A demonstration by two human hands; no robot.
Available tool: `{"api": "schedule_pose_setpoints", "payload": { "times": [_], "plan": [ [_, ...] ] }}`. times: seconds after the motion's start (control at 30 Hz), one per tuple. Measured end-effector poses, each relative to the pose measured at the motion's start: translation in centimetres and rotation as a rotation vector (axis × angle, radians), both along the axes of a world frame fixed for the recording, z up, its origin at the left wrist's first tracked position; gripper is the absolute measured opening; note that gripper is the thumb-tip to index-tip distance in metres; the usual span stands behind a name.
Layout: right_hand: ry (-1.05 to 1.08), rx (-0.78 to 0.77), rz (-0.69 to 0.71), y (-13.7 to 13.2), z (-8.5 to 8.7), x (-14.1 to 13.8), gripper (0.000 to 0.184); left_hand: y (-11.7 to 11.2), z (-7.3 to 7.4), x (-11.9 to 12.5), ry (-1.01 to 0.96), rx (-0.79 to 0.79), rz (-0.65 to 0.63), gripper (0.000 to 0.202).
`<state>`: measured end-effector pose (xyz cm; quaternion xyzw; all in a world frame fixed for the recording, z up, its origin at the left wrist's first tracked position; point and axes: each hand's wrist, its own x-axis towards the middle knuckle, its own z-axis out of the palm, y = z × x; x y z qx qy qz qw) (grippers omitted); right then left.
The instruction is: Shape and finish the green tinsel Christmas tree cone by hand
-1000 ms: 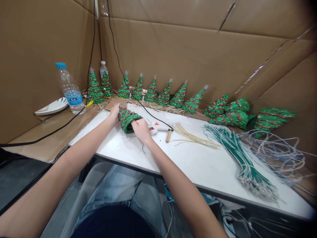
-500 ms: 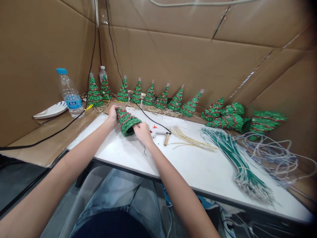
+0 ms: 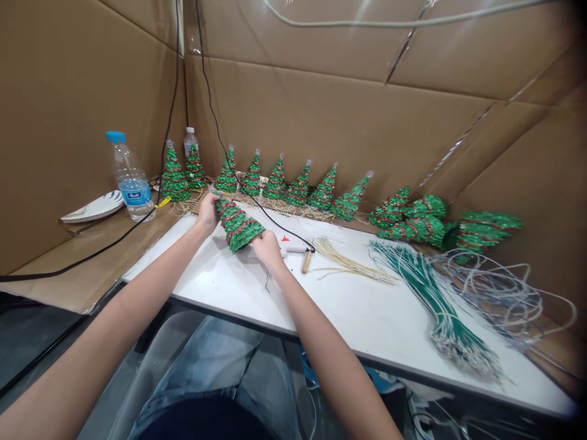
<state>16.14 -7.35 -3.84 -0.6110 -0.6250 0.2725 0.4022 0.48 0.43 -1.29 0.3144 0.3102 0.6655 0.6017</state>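
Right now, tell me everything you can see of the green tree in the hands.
The small tree is a cone wrapped in glittery green tinsel with thin red bands spiralling round it. It is tilted, tip up-left, wide base down-right, held just above the white table. The left hand grips its tip end; the right hand holds its base.

Both bare forearms reached forward and converged over the counter (image 3: 358, 305). The left hand (image 3: 207, 212) sat at the farther, narrow end of the small green tree (image 3: 237, 222), its fingers closed around the tip. The right hand (image 3: 267, 249) was nearer the body at the tree's wide base, fingers curled on the rim, wrist bent slightly inward.
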Motion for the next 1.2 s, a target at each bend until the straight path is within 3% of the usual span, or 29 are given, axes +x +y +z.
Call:
{"api": "schedule_pose_setpoints", "payload": {
  "times": [0.33,0.67,1.2],
  "plan": [
    [-0.088,-0.054,-0.001,-0.2,0.5,0.6,0.018,-1.2,0.7,-0.2,0.043,0.163,-0.009,0.026],
    [-0.131,-0.089,-0.011,-0.3,0.4,0.6,0.022,-1.3,0.9,-0.1,0.056,0.21,0.0,0.023],
    [-0.012,-0.087,0.042,0.2,-0.5,0.2,0.019,-0.9,0.8,-0.1,-0.01,0.132,0.032,0.016]
  ]
}}
